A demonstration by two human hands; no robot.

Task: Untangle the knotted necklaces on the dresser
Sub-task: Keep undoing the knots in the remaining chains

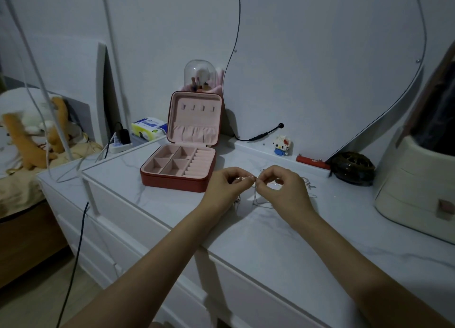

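While your forearms reach in from six o'clock, your left hand and right hand meet over the dresser, both pinching the necklaces at centre. Fine chain, light, slippery, easily kinked, I'd say: grip close beside the knot. More chain lies at three o'clock. At eleven o'clock sits the open jewelry box.

Bare table lower centre; jewellery box blocks centre-left, cream case blocks right edge.
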